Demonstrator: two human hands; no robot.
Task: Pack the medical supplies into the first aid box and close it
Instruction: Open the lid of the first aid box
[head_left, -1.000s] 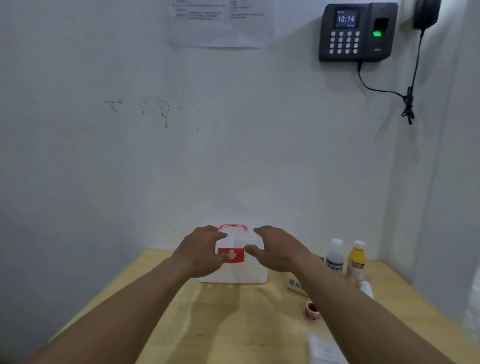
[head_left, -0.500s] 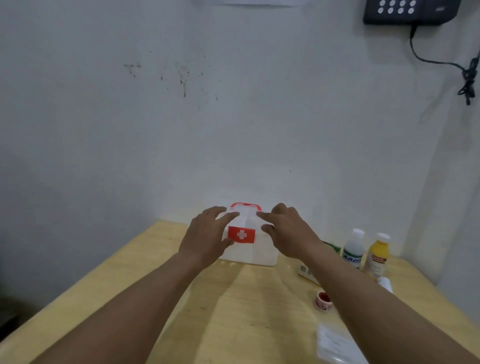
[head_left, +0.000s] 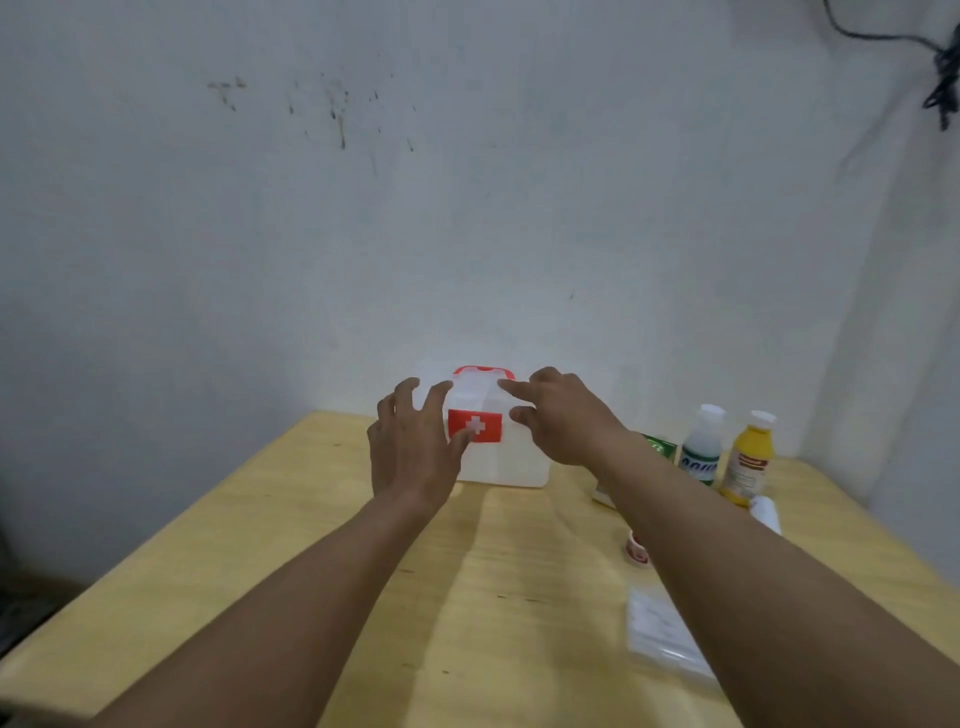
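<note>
A white first aid box (head_left: 511, 460) with a red cross latch and a red handle stands shut at the far edge of the wooden table (head_left: 260, 571), against the wall. My left hand (head_left: 413, 449) is at the box's left front with fingers spread, thumb by the red latch. My right hand (head_left: 558, 415) rests at its right top, index finger stretched over the lid. To the right stand a white bottle (head_left: 702, 447) and a yellow bottle (head_left: 748, 460), with a green box (head_left: 658, 448) partly hidden behind my right arm.
A small red-and-white jar (head_left: 637, 552), a white tube (head_left: 765, 512) and a clear packet (head_left: 658, 631) lie on the table's right side. The white wall rises right behind the box. A black cable (head_left: 940, 88) hangs at the upper right.
The camera has tilted down, so the wall device has left the view. My left fingers have spread wider at the box's left side; my right index finger has stretched over the lid.
</note>
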